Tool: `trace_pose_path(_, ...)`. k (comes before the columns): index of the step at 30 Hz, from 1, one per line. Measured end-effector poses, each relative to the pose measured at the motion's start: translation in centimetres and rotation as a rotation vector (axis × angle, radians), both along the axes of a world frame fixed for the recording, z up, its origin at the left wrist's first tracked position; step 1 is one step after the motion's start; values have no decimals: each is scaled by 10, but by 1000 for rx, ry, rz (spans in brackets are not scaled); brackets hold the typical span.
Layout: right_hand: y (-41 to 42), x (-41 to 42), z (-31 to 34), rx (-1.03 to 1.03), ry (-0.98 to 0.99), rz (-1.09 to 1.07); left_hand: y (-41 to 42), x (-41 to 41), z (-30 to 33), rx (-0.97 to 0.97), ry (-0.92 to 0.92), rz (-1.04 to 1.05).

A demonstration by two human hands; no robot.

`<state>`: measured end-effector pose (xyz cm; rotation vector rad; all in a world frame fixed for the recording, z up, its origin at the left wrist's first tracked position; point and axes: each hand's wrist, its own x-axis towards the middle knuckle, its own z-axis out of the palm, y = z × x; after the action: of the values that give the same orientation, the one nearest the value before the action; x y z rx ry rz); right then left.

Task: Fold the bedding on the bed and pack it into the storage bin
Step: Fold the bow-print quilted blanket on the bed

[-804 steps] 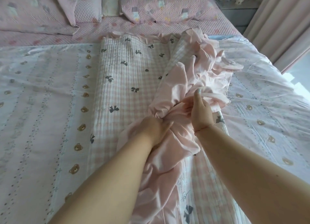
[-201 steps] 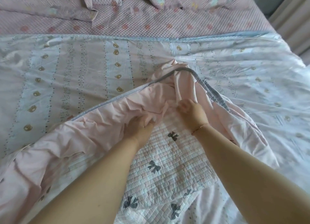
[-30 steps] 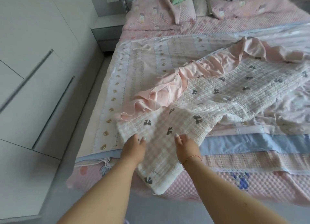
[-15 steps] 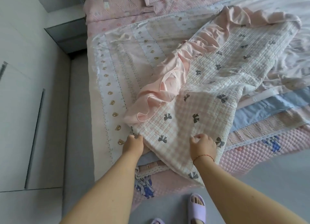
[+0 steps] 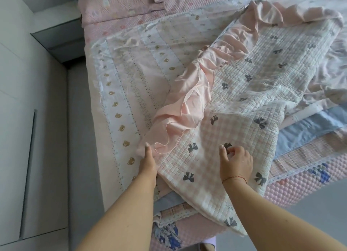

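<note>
A pink-and-white checked quilt (image 5: pixel 249 93) with grey bows and a plain pink ruffle (image 5: pixel 189 108) lies diagonally across the bed, its near corner hanging over the foot edge. My left hand (image 5: pixel 147 163) lies at the quilt's left edge, fingers straight against the ruffle's end. My right hand (image 5: pixel 235 161) sits on top of the quilt near the corner, its fingers curled and pinching the fabric by a bow. No storage bin is in view.
Under the quilt lies a pale striped sheet with small bears (image 5: pixel 127 93), then a blue-banded layer (image 5: pixel 304 130) and a pink bubble-textured cover (image 5: pixel 300 185). Pink pillows (image 5: pixel 120 4) lie at the head. A grey nightstand (image 5: pixel 60 40) and white wardrobe (image 5: pixel 16 119) stand left.
The view has tipped closer over the quilt's near corner. My left hand has slid up along the ruffle's edge and my right hand has shifted a little up the quilt, fingers curling into the fabric.
</note>
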<state>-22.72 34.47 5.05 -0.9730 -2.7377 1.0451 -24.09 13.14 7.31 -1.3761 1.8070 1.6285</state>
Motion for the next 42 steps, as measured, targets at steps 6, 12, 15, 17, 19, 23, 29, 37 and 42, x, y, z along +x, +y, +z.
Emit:
trace_pose_path(6, 23, 3, 1, 57, 47, -280, -16, -13, -11, 184, 38, 203)
trace_pose_path(12, 37, 21, -7, -99, -156, -520, -17, -23, -18, 298, -58, 187)
trace_pose_path(15, 38, 34, -16, -249, -331, -612, -25, -30, -24, 397, -70, 248)
trace_pose_path(17, 36, 44, -18, -386, -314, -630, -29, -34, -24, 455, -61, 267)
trace_pose_path(19, 32, 55, -15, -461, -268, -596, -33, -37, -19, 482, -18, 228)
trace_pose_path(23, 11, 66, 3, -624, -199, -624, -41, -38, 7, 432, 61, 62)
trace_pose_path(29, -5, 84, 17, -913, -193, -628, -54, -39, 17, 364, 175, -80)
trace_pose_path(37, -11, 100, 46, -830, -215, -588, -98, -41, 57, -97, 294, 14)
trace_pose_path(42, -26, 103, 63, -809, -242, -586, -110, -33, 84, -186, 341, -76)
